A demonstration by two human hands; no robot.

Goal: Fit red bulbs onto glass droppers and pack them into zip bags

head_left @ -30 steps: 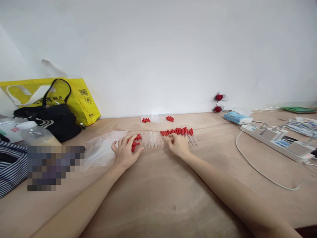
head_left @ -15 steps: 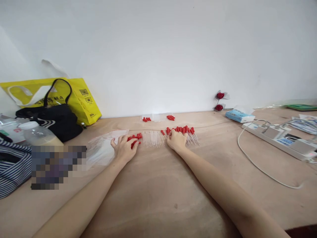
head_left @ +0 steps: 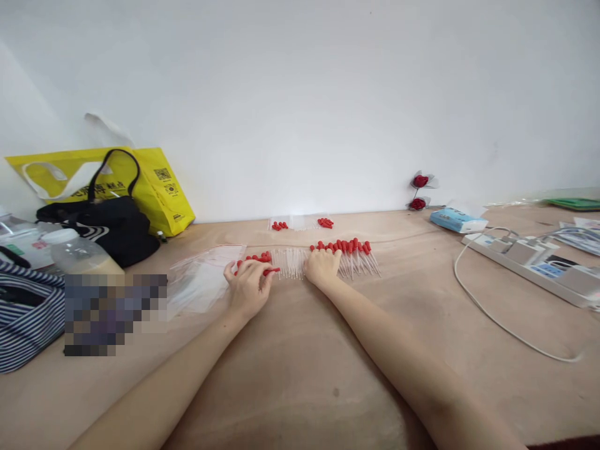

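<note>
Carefully, a loose pinch could let the red cap (head_left: 274,270) slip, and a sideways brush of your right hand (head_left: 323,266) could roll the red-topped tubes (head_left: 363,255) at whose left end it sits; the cap looks nipped in your left hand (head_left: 250,286), jutting from the fingertips toward the clear tubes (head_left: 288,264), while your right fingers hide whether they grasp anything, so I cannot tell
</note>
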